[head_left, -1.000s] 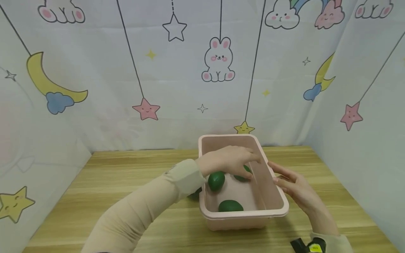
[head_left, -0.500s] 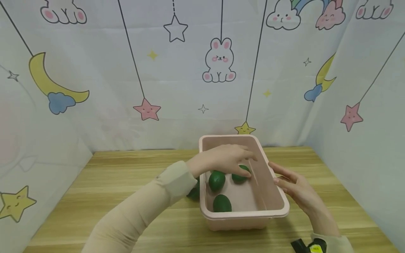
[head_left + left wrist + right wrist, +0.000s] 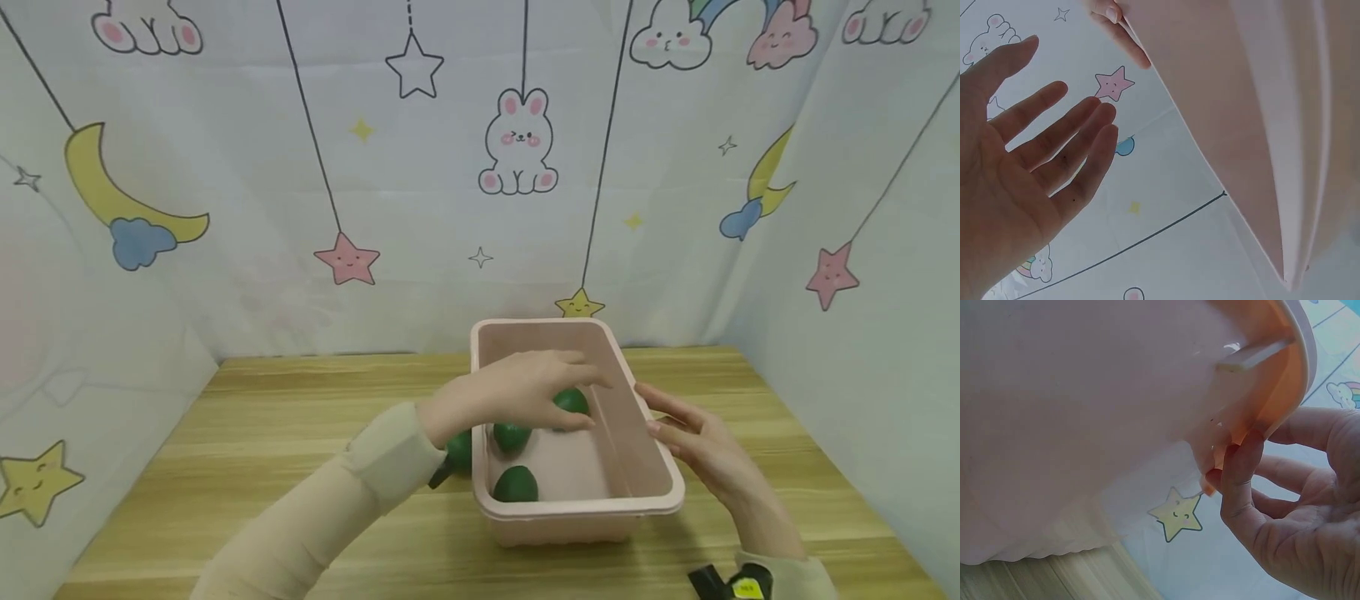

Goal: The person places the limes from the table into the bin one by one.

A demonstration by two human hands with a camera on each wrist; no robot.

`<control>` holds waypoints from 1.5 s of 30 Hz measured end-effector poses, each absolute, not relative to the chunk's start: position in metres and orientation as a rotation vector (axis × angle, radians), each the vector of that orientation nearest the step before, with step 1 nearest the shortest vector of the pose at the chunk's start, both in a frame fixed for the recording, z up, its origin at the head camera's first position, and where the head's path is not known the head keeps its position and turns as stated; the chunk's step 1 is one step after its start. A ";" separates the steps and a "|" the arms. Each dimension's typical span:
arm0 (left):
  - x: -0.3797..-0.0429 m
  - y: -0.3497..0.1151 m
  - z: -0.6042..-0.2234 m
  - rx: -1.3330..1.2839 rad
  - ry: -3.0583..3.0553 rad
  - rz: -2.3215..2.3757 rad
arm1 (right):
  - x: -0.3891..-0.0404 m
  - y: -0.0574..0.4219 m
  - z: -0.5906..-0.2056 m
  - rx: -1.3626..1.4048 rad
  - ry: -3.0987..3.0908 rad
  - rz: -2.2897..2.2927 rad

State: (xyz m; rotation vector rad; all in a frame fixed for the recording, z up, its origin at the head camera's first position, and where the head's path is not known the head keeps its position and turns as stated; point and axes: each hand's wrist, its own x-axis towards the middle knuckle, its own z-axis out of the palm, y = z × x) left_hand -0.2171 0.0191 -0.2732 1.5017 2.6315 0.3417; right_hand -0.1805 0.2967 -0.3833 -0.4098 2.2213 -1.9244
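A pink plastic bin [image 3: 585, 506] stands on the table holding several dark green, glossy oval fruits that look like avocados. One green fruit [image 3: 516, 485] lies at the near left corner inside, another [image 3: 512, 437] by the left wall. A third green fruit [image 3: 572, 402] sits partly behind my left hand [image 3: 525, 387], which hovers over the bin with fingers spread and relaxed, holding nothing. The left wrist view shows that palm bare beside the bin wall [image 3: 1210, 94]. My right hand [image 3: 708, 450] pinches the bin's right rim, fingers curled under the edge in the right wrist view.
Left of the bin, another green fruit [image 3: 460, 452] rests on the wooden table [image 3: 315, 433], partly hidden by the left sleeve. A white curtain [image 3: 420, 183] with cartoon prints encloses the back and sides.
My left hand has drawn back slightly to the left over the bin. The nearest green fruit has rolled left to the corner. The right hand keeps its place on the rim.
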 end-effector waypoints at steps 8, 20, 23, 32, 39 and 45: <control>-0.206 0.006 -0.281 1.506 2.690 0.460 | -0.182 0.295 -0.384 -0.412 2.221 -1.923; -0.199 -0.003 -0.293 1.550 2.705 0.652 | -0.180 0.297 -0.384 -0.414 2.233 -1.937; -0.198 -0.007 -0.297 1.523 2.712 0.744 | -0.180 0.298 -0.383 -0.417 2.234 -1.941; -0.197 -0.017 -0.317 1.430 2.774 1.036 | -0.180 0.298 -0.382 -0.415 2.230 -1.950; -0.196 -0.024 -0.334 1.425 2.810 1.282 | -0.180 0.298 -0.382 -0.411 2.236 -1.942; -0.196 -0.030 -0.347 1.377 2.825 1.446 | -0.179 0.297 -0.384 -0.399 2.247 -1.918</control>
